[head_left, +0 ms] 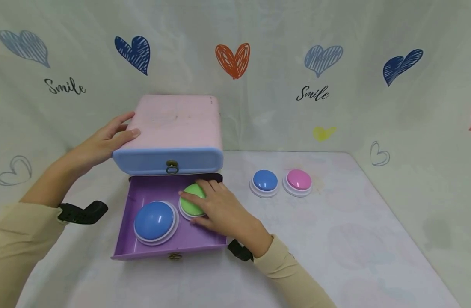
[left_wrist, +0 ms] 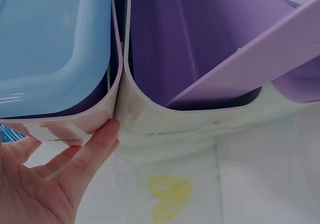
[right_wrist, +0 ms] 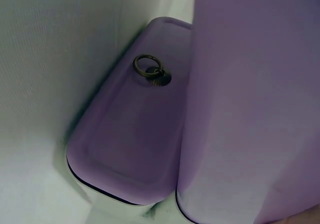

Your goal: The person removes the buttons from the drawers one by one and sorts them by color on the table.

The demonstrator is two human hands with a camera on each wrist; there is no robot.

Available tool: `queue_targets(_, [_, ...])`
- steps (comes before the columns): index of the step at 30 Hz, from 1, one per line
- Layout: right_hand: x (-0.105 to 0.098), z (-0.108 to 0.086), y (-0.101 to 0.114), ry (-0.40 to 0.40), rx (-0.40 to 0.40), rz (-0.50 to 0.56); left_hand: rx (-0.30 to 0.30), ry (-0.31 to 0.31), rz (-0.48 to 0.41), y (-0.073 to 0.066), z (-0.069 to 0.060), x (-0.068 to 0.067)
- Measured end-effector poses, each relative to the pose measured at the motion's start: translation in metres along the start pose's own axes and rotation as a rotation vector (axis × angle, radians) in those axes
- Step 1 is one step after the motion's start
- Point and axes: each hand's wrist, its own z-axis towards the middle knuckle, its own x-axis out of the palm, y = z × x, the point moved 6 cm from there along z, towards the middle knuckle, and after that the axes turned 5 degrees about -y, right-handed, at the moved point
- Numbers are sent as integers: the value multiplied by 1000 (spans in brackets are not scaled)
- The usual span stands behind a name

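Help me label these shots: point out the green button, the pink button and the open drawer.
Green button (head_left: 191, 208): head view, its domed top.
Pink button (head_left: 299, 179): head view, its domed top.
Open drawer (head_left: 194, 236): head view, bare purple floor.

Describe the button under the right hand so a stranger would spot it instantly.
Find the pink-topped cabinet, then the purple drawer pulled out beneath its blue front. In that drawer, right of the big blue button and under the right hand's fingers, sits the green button. No other button here is green, and it is smaller than its blue neighbour.
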Motion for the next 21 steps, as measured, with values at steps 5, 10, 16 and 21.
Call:
queue_targets(5, [-2, -1, -1, -34, -14, 39, 6, 3, -1, -1, 1, 1])
queue_targets(10, [-9, -3, 1, -107, -43, 127, 4, 4, 1, -1, 1, 0])
queue_targets(16, [-29, -7, 5, -170, -61, 244, 6, 8, 1, -3, 1, 0])
queue_targets(21, [-51, -17, -3, -179, 1, 329, 7, 18, -2, -4, 2, 0])
